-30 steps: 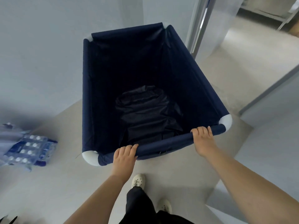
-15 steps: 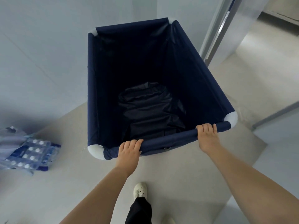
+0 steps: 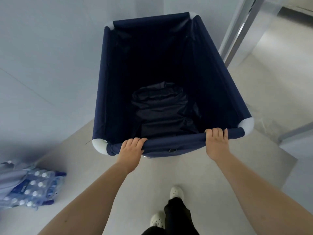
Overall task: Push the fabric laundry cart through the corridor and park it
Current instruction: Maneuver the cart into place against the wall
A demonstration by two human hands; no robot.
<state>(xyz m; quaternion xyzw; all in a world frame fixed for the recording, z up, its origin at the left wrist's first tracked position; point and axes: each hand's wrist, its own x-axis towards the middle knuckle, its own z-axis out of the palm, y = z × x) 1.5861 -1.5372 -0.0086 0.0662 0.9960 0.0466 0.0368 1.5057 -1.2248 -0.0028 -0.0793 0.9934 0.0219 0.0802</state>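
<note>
A dark blue fabric laundry cart (image 3: 225, 85) with white corner joints stands in front of me on the pale floor, its far end close to a white wall. A crumpled dark cloth (image 3: 162, 109) lies at its bottom. My left hand (image 3: 131, 148) grips the near top rail left of centre. My right hand (image 3: 216, 141) grips the same rail near the right corner. Both arms are stretched out. The cart's wheels are hidden.
A shrink-wrapped pack of water bottles (image 3: 32, 185) lies on the floor at the left by the wall. A metal door frame (image 3: 237, 31) rises right of the cart, with an open floor area (image 3: 271, 53) beyond it. My white shoes (image 3: 176, 192) are below.
The cart has rolled forward and slightly left toward the wall. The door frame has shifted right in view. Both hands have kept the same grip on the rail.
</note>
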